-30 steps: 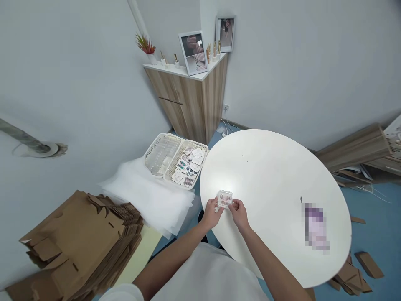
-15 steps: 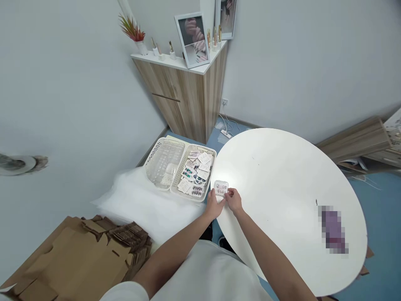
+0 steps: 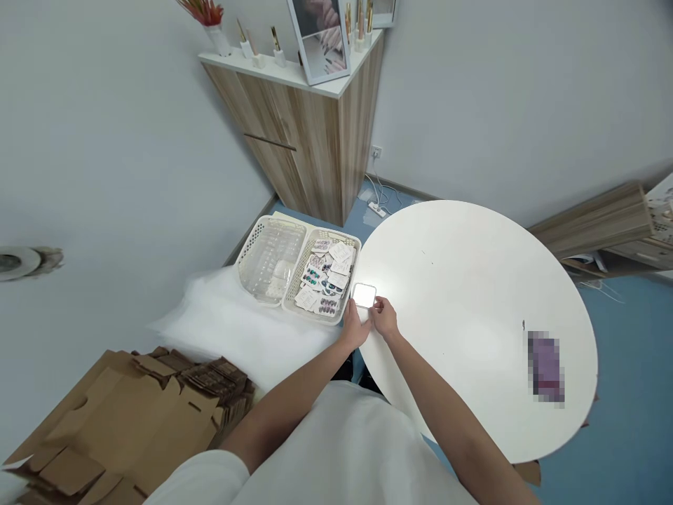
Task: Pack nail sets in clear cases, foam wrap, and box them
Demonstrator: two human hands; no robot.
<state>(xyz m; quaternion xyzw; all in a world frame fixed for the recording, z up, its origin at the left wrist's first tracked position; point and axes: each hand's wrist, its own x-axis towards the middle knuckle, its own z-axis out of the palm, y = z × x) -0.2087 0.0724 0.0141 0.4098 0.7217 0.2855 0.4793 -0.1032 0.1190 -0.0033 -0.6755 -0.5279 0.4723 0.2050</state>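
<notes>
A small clear plastic case [image 3: 364, 295] is held over the near left edge of the white round table. Its top now shines bright white, so its contents cannot be made out. My left hand [image 3: 355, 328] is closed on the case's lower left side. At its right edge, the curled fingers of my right hand [image 3: 385, 318] pinch it. Just left of my hands stands a white basket [image 3: 343, 317] with cards of press-on nails [image 3: 328, 304] and white printed cards [image 3: 341, 252]. Beside that, another white basket [image 3: 246, 247] holds clear plastic cases [image 3: 273, 256].
The white oval table [image 3: 473, 280] fills the right side, with a blurred purple item [image 3: 547, 368] on it. White sheeting [image 3: 236, 330] and stacked brown cardboard boxes [image 3: 120, 414] lie at left. A wooden cabinet [image 3: 310, 154] and a power strip [image 3: 376, 209] stand beyond.
The nails visible inside the case before are now hidden by white glare on it. My view has tipped down slightly. Both hands stay on the case.
</notes>
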